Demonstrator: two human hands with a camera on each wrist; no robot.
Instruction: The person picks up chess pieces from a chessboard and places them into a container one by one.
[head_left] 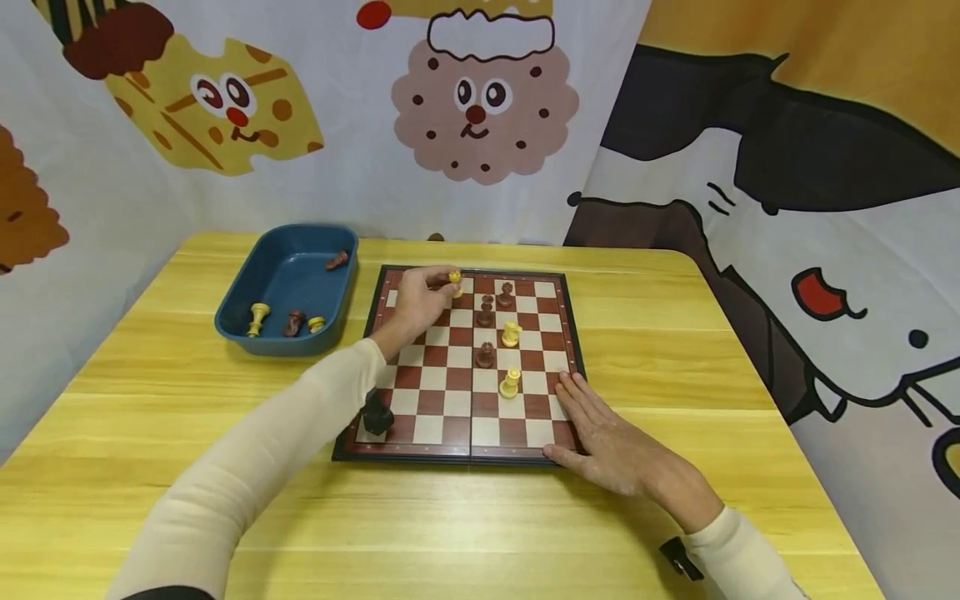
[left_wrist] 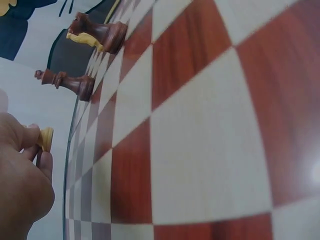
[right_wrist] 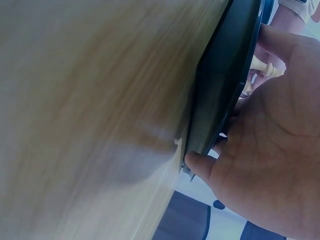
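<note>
My left hand (head_left: 422, 298) pinches a pale yellow chess piece (head_left: 455, 279) between thumb and fingers, over the far side of the chessboard (head_left: 431, 379). In the left wrist view the piece (left_wrist: 46, 139) shows only its base, the rest covered by the fingers. My right hand (head_left: 615, 446) lies with straight fingers on the board's near right edge; the right wrist view shows its thumb against the dark side of the board (right_wrist: 220, 85). Right of the fold stand brown pieces (head_left: 486, 356), a yellow knight-like piece (head_left: 511, 334) and a yellow rook-like piece (head_left: 510, 383).
A blue tray (head_left: 225, 321) stands left of the board, holding several loose yellow and brown pieces. A black device (head_left: 377, 417) shows by the left sleeve, over the board's near left corner. A printed curtain (head_left: 352, 200) hangs behind the wooden table (head_left: 675, 333).
</note>
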